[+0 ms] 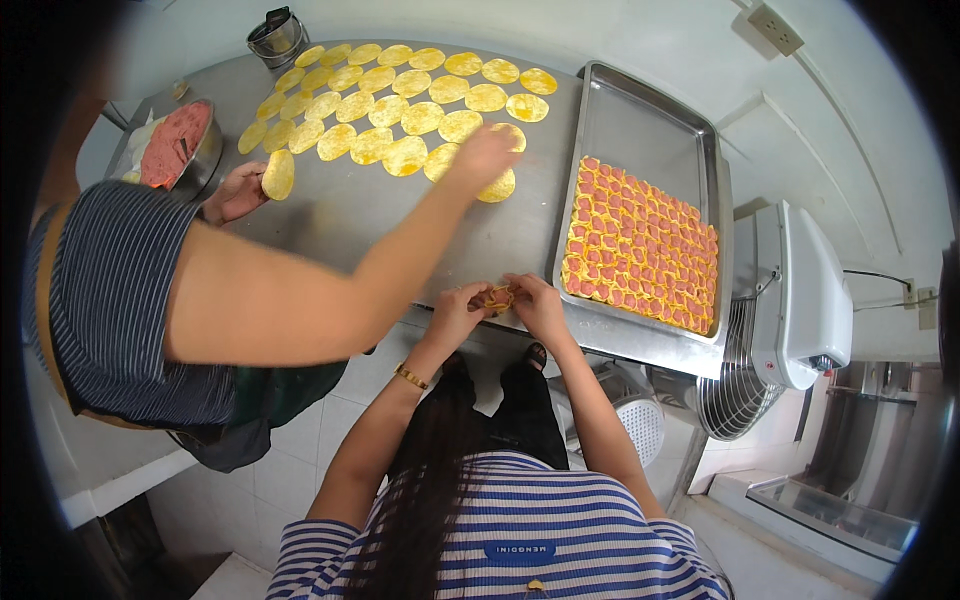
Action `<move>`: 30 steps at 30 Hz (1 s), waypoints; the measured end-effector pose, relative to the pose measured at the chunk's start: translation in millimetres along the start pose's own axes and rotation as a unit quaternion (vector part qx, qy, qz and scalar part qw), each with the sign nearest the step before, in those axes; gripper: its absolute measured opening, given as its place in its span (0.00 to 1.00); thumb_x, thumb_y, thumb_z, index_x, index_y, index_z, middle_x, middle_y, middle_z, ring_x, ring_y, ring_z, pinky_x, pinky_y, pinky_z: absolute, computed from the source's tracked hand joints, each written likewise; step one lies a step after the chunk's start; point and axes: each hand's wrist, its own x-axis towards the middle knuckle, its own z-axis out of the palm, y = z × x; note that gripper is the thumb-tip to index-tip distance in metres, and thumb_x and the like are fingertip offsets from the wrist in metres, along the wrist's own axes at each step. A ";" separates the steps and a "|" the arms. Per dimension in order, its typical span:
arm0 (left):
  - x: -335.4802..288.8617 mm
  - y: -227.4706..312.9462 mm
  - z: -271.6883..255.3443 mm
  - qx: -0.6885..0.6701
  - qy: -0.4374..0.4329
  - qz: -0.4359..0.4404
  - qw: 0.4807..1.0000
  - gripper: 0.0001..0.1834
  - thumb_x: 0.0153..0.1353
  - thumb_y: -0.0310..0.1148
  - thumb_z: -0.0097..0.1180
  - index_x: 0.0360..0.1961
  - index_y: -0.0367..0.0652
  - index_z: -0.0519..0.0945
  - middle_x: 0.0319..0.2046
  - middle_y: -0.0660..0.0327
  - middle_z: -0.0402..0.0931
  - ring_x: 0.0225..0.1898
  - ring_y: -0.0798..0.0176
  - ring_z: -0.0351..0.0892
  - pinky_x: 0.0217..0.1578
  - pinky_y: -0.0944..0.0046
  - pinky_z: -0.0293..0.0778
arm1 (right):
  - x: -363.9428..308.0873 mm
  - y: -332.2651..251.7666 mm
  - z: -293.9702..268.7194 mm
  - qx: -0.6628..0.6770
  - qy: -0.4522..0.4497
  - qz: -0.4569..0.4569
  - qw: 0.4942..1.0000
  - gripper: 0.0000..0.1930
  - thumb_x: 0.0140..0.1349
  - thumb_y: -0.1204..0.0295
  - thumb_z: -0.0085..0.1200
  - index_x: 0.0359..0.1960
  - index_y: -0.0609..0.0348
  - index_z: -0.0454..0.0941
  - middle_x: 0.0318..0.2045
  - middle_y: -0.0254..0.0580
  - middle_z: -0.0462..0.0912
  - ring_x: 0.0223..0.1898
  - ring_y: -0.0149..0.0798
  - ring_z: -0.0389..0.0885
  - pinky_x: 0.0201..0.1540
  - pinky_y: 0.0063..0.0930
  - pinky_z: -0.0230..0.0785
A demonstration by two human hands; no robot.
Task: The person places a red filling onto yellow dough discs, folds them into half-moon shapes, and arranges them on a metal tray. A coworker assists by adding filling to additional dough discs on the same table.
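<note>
A small filled wrapper (499, 298) is held at the table's near edge between the left hand (456, 308) and the right hand (538, 304), the fingers of both closed on its sides. Its pink filling is turned upward; its outline is roundish, and a long axis cannot be made out. To the right, a metal tray (647, 122) is filled in its nearer part with tight rows of filled pieces (640, 248), and is flanked by a white machine (812, 300). To the left, the table (345, 222) is crossed by a co-worker's arm (300, 300). Beyond, pink filling (176, 143) is held in a metal bowl (208, 158); yellow rounds (385, 112) are laid in rows before a small bucket (277, 44).
</note>
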 end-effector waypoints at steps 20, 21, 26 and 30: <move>6.2 9.5 -1.6 0.005 -0.029 -0.023 0.999 0.13 0.48 0.25 0.65 0.37 0.37 0.78 0.27 0.55 0.81 0.29 0.62 0.83 0.33 0.65 0.77 | -4.5 -4.0 6.5 -0.013 0.027 0.010 0.999 0.16 0.45 0.88 0.52 0.38 0.62 0.79 0.33 0.46 0.81 0.37 0.44 0.82 0.41 0.31 0.75; 6.8 10.1 0.5 0.021 -0.042 -0.020 0.999 0.14 0.48 0.24 0.65 0.38 0.37 0.78 0.28 0.55 0.81 0.30 0.62 0.83 0.33 0.65 0.77 | -3.7 -3.8 6.4 -0.001 0.017 0.019 1.000 0.17 0.45 0.88 0.52 0.39 0.62 0.79 0.33 0.46 0.81 0.38 0.45 0.82 0.41 0.31 0.75; 6.0 13.0 0.3 0.015 -0.063 -0.037 0.997 0.13 0.49 0.24 0.64 0.37 0.35 0.79 0.30 0.54 0.82 0.31 0.61 0.83 0.34 0.65 0.77 | -3.7 -6.3 1.8 -0.013 0.025 0.001 1.000 0.18 0.44 0.89 0.52 0.39 0.64 0.79 0.35 0.46 0.80 0.37 0.44 0.82 0.42 0.30 0.75; 3.0 13.3 -1.9 0.004 -0.045 -0.026 0.999 0.12 0.50 0.25 0.64 0.36 0.35 0.79 0.30 0.54 0.82 0.31 0.61 0.83 0.34 0.65 0.77 | -12.9 -8.9 -0.9 -0.040 0.003 0.053 0.998 0.18 0.43 0.89 0.50 0.39 0.65 0.79 0.36 0.46 0.78 0.37 0.43 0.82 0.42 0.29 0.75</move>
